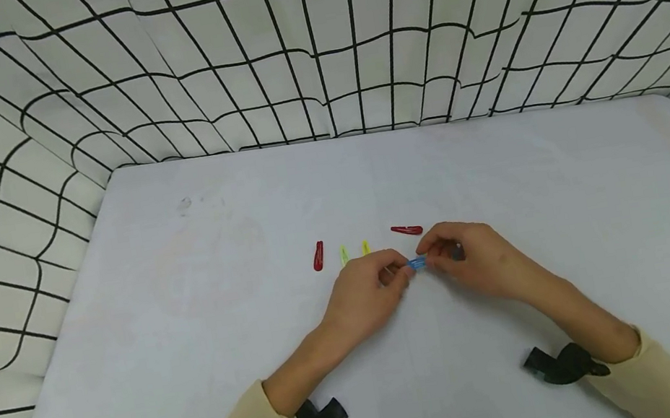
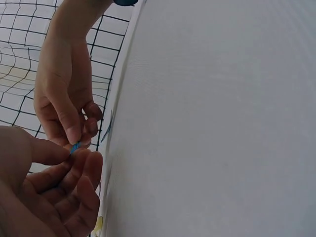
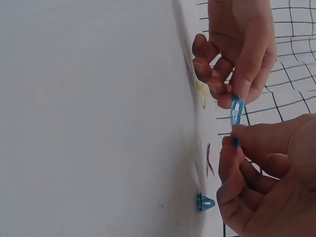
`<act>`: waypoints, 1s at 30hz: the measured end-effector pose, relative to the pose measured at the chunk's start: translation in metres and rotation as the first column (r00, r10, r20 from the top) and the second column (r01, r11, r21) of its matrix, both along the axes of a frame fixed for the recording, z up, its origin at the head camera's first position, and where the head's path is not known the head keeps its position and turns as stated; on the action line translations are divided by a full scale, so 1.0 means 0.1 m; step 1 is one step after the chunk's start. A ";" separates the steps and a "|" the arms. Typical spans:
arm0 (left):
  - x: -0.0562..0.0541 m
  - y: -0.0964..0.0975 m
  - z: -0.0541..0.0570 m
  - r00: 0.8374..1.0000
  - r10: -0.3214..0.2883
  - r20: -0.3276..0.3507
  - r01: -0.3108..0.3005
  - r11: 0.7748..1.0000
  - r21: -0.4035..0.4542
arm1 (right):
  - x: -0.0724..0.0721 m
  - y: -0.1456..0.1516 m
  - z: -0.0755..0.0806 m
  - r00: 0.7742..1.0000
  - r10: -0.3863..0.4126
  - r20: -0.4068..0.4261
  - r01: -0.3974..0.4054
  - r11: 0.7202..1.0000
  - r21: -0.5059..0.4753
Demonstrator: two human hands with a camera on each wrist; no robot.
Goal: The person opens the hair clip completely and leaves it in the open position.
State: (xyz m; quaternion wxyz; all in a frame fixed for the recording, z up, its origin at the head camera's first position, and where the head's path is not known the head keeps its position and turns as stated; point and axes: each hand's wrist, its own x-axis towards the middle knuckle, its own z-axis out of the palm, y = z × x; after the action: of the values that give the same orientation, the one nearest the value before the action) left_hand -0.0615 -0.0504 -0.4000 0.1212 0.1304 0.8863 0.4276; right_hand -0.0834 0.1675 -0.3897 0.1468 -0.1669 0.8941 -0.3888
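Note:
A small blue snap hair clip [image 1: 417,263] is stretched between both hands, above the white table. My left hand [image 1: 366,290] pinches one end between thumb and fingertips. My right hand [image 1: 478,261] pinches the other end the same way. In the right wrist view the blue clip [image 3: 237,111] shows its long slotted body, with the left hand [image 3: 242,54] above and the right hand [image 3: 269,173] below. In the left wrist view only a sliver of the clip [image 2: 75,147] shows between the fingertips.
A red hair clip [image 1: 318,255] and two yellow-green clips [image 1: 344,255] [image 1: 365,247] lie beyond the left hand. Another red clip [image 1: 407,230] lies beyond the right. A small teal claw-shaped piece [image 3: 205,202] sits near the right hand. Black grid-patterned cloth [image 1: 315,44] borders the table.

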 end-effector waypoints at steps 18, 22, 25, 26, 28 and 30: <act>-0.02 -0.07 0.03 1.000 0.003 0.011 -0.005 0.987 0.161 | -0.03 0.12 0.04 0.997 0.031 0.074 -0.018 0.985 -0.174; -0.02 -0.08 0.04 0.999 -0.023 0.038 0.015 0.983 0.182 | -0.01 0.12 0.04 0.999 0.002 0.052 0.008 0.983 -0.184; -0.02 -0.08 0.04 0.999 -0.039 0.035 0.032 0.982 0.188 | -0.01 0.12 0.03 0.999 -0.004 0.046 0.014 0.979 -0.204; -0.02 -0.08 0.04 0.999 -0.042 0.032 0.035 0.981 0.189 | -0.01 0.12 0.03 0.999 -0.004 0.044 0.014 0.978 -0.210; -0.02 -0.08 0.04 0.999 -0.043 0.025 0.037 0.980 0.196 | -0.02 0.12 0.03 0.999 -0.004 0.049 0.015 0.976 -0.218; -0.02 -0.08 0.04 0.999 -0.036 0.026 0.030 0.978 0.204 | -0.02 0.12 0.04 0.998 0.000 0.062 0.014 0.974 -0.226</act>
State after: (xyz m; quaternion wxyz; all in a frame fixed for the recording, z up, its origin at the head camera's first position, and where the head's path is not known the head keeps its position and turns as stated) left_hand -0.0635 -0.0586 -0.3964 0.1272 0.1504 0.8336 0.5160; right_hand -0.0859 0.1798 -0.3861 0.1527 -0.1673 0.8397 -0.4935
